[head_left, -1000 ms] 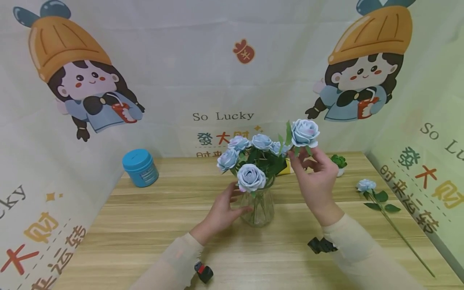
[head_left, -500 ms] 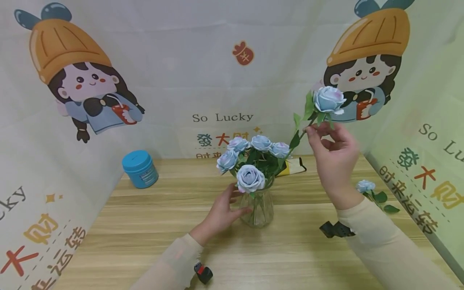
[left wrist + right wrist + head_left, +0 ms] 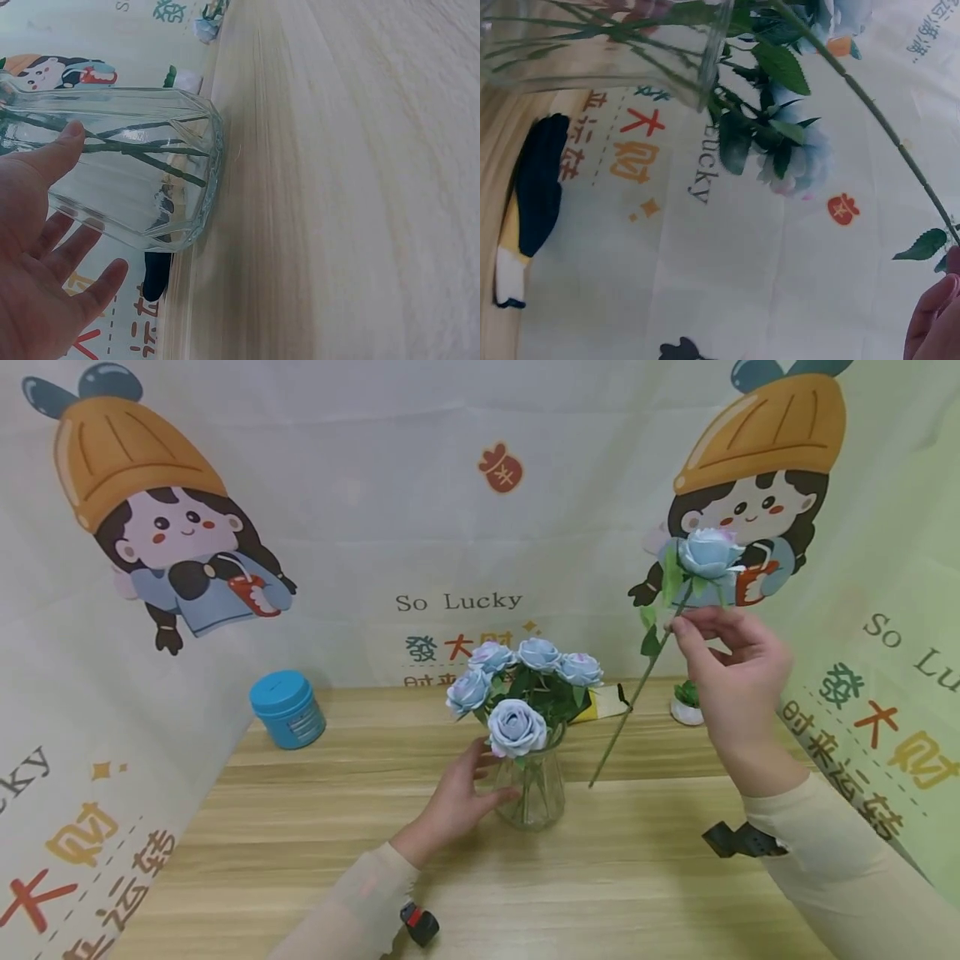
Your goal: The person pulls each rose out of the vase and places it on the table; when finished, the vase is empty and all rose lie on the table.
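A clear glass vase [image 3: 546,793] stands upright on the wooden table, with several pale blue roses [image 3: 517,727] in it. My left hand [image 3: 459,797] holds the vase from the left, thumb in front and fingers behind. In the left wrist view, cut stems show inside the vase [image 3: 180,217], beside my spread fingers. To the right of the vase, my right hand [image 3: 738,685] pinches a single blue rose [image 3: 708,556] by its stem, just under the bloom. The rose's leafy stem slants down to the left, its lower end outside the vase.
A blue lidded tub [image 3: 287,710] stands at the back left. Behind the vase lies a yellow, white and dark navy item [image 3: 540,187]. A small potted succulent [image 3: 686,703] is near the back right. A printed cloth backdrop [image 3: 337,527] encloses the table's back and sides.
My right hand has moved up and to the right with the rose, drawing its stem clear of the vase. The left hand stays on the vase. The loose rose lying at the right is now hidden.
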A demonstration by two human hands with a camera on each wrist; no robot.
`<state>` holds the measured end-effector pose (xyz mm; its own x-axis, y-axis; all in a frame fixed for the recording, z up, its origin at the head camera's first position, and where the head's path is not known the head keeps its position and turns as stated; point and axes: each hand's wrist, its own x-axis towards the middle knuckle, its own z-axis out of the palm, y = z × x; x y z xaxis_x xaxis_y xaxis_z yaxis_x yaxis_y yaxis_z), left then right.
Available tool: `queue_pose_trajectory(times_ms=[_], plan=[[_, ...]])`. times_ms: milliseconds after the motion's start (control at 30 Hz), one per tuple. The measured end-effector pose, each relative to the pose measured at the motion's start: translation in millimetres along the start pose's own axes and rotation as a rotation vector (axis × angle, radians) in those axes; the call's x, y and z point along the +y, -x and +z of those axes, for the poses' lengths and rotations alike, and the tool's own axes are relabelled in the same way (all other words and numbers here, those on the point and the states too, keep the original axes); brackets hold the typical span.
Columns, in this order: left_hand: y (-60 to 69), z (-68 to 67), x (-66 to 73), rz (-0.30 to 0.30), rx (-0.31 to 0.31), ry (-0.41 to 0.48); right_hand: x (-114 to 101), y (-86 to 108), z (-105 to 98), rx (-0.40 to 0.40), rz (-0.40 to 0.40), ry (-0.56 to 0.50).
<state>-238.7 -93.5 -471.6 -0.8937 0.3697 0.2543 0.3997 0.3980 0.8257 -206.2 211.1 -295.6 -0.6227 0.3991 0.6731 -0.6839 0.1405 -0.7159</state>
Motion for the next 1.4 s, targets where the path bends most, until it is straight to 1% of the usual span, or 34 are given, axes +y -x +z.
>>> queue_pose_trajectory(times_ms=[200,333,467,567,667,800,900,967,1067,1300,1400], plan=[[-1.0,0.6,-1.4,-0.001,-0.003,-0.008,19.5,10.7,-31.4,-0.106,0.049,0.313],[-0.1,-0.1,-1.0,-0.010,-0.007,-0.011,35.6,19.2,-55.4,-0.164,0.106,0.457],[0.0,-0.6,-0.2,-0.018,-0.009,-0.019,49.4,24.2,-79.6,-0.223,0.137,0.553],[-0.2,-0.5,0.0,-0.025,-0.010,-0.020,59.7,26.8,-96.1,-0.270,0.163,0.604],[0.0,-0.4,-0.1,-0.032,-0.009,-0.017,71.4,28.3,-110.7,-0.298,0.177,0.657],[-0.1,-0.2,-0.6,-0.037,-0.009,-0.013,86.0,30.0,-128.0,-0.328,0.166,0.725],[-0.3,-0.2,-0.5,-0.036,-0.009,-0.016,94.4,31.4,-138.4,-0.370,0.145,0.781],[-0.4,-0.3,-0.3,-0.032,-0.007,-0.020,99.3,31.5,-143.6,-0.411,0.127,0.814],[-0.6,-0.3,-0.4,-0.022,-0.008,-0.024,106.6,32.4,-150.3,-0.478,0.138,0.845],[-0.8,-0.6,0.3,-0.019,-0.006,-0.020,128.1,39.3,-159.7,-0.628,0.198,0.890],[-0.5,-1.3,0.9,-0.012,-0.007,-0.018,134.8,42.6,-159.7,-0.683,0.226,0.871]])
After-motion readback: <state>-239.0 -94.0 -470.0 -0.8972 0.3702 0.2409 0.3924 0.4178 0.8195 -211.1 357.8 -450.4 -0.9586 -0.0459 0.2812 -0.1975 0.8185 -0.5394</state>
